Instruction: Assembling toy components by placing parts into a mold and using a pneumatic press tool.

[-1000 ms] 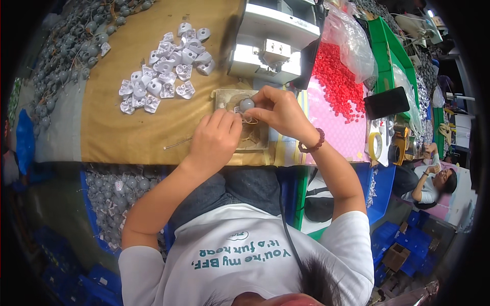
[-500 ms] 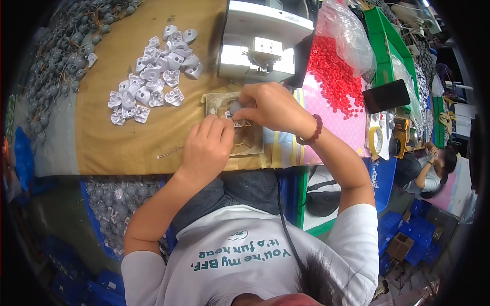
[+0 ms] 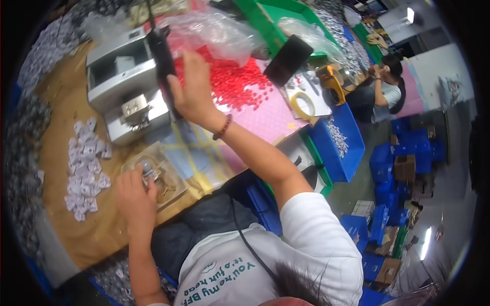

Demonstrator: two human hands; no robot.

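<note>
My left hand (image 3: 137,196) rests at the near left side of a shallow tray (image 3: 176,189). Its fingers are closed on a small white plastic piece with a grey ball (image 3: 147,166) beside the fingertips; the hand hides much of the piece. My right hand (image 3: 196,92) reaches over the near left edge of a heap of small red plastic pieces (image 3: 242,84). Its thumb and fingers are apart, slightly blurred, and nothing shows between them. Close by the thumb stands the dark side of a white metal machine (image 3: 135,76).
White moulded parts (image 3: 87,171) lie piled on the brown cloth, with grey balls (image 3: 30,158) massed beyond. A black phone (image 3: 289,60), a tape roll (image 3: 302,104), a clear plastic bag (image 3: 214,30) and a green bin (image 3: 268,28) are at right. Another person (image 3: 383,86) sits farther off.
My right hand has left the tray and moved right and away to the red pieces. My left hand stays at the tray. The whole view has swung to the right.
</note>
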